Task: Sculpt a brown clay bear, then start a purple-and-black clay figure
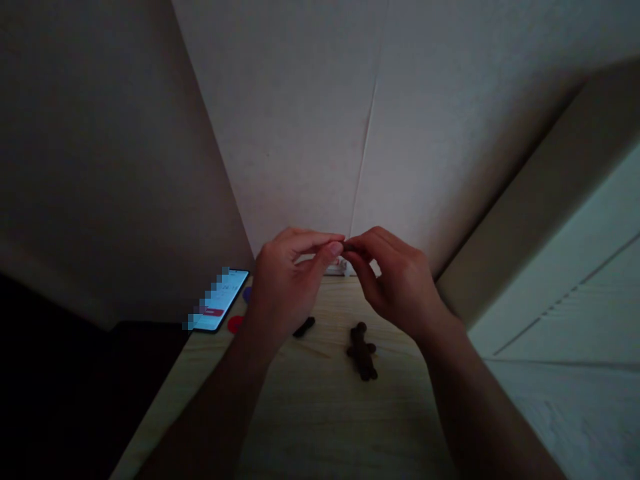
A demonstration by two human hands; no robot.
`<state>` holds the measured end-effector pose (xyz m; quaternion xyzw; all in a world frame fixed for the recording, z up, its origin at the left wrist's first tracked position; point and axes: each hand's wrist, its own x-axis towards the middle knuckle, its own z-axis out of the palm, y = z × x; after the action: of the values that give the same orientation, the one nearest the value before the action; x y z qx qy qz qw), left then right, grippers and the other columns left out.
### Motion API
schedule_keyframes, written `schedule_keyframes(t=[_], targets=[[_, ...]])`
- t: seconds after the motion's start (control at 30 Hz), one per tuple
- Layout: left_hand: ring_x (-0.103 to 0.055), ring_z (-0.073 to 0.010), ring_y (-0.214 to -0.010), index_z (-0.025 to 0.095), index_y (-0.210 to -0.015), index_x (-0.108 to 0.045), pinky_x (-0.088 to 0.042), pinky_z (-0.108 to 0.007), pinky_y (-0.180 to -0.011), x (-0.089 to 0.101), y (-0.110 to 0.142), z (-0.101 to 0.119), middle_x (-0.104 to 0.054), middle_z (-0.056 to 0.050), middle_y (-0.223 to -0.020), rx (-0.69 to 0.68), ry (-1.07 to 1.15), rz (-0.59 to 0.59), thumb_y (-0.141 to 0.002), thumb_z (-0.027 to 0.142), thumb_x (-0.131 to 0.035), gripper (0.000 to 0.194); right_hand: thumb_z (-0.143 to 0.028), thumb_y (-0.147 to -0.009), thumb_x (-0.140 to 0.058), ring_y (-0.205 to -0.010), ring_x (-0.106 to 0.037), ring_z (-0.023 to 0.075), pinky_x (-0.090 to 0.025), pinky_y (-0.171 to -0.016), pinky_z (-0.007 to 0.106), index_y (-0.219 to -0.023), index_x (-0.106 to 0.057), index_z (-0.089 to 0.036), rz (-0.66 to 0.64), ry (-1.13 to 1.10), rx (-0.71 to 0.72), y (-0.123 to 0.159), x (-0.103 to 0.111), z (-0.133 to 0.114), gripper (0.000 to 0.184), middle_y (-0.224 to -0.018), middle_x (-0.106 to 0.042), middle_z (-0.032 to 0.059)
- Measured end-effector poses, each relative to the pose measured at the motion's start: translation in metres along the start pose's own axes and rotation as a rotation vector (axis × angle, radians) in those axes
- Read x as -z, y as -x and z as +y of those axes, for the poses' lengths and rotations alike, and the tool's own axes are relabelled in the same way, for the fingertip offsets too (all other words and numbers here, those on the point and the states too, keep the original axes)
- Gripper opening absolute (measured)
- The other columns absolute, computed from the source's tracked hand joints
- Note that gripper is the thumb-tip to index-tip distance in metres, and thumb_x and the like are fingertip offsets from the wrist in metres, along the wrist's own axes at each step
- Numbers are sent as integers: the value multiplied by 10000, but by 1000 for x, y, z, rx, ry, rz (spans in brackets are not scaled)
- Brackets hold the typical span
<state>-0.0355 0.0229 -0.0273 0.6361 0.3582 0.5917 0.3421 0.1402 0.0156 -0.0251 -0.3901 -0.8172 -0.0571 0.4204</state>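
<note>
Above the far end of the wooden table, my left hand (290, 280) and my right hand (395, 277) meet fingertip to fingertip. Between them they pinch a small brown lump (347, 247), which looks like modelling clay and is mostly covered by the fingers. Below my right hand, a dark brown bear-like figure (363, 352) with rounded ears and stubby limbs lies on the tabletop. A small black piece (304, 327) rests beside my left wrist. Partly hidden behind my left forearm are a red round piece (235, 325) and a blue one (247, 294).
A lit phone (220, 301) lies at the left edge of the wooden table (320, 427). Behind the hands, a small white object (339, 268) sits against the wall (310, 133). A pale cabinet-like panel (560, 267) stands close on the right. The room is dim.
</note>
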Motion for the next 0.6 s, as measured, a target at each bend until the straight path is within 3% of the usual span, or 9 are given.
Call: schedule_keyframes(t=[0.1,0.23,0.4,0.5,0.6], targets=[[-786,-225,-874,214,-974,-843,-643,-365,-870,1,-1,0,-830,-68,-981,85,185,-61,-899,378,-778,192,-236,-1031,-578,-799,-668,185,-534,-730,327,-994,-677,-199,32,-197,-61,1,-1,-2,112,-889,-717,60],[-755,-173,-742,197,-936,-825,-633,-313,-781,-1,-2,0,-812,-41,-840,171,421,-92,-861,330,-824,153,-324,-1012,-661,-740,-669,147,-551,-684,282,-937,-679,-198,55,-692,-254,0,-6,-5,148,-811,-707,15],[-697,-143,-679,159,-893,-812,-590,-284,-706,-4,-2,4,-770,-37,-745,261,656,-221,-800,298,-876,180,-353,-961,-745,-680,-640,126,-545,-656,274,-842,-698,-194,2,-1211,-370,-4,-8,-4,205,-739,-693,-7],[-701,-148,-705,142,-900,-808,-581,-286,-725,-7,-1,4,-774,-48,-764,256,672,-220,-800,293,-873,192,-364,-898,-821,-640,-621,115,-529,-612,260,-812,-714,-196,64,-1269,-446,-6,-8,-5,217,-714,-690,-15],[-695,-134,-708,159,-900,-805,-571,-267,-739,-10,1,1,-776,-32,-777,214,612,-141,-836,274,-842,137,-336,-824,-889,-599,-639,114,-541,-569,252,-834,-753,-207,221,-1128,-467,-6,-9,-8,187,-713,-721,-20]])
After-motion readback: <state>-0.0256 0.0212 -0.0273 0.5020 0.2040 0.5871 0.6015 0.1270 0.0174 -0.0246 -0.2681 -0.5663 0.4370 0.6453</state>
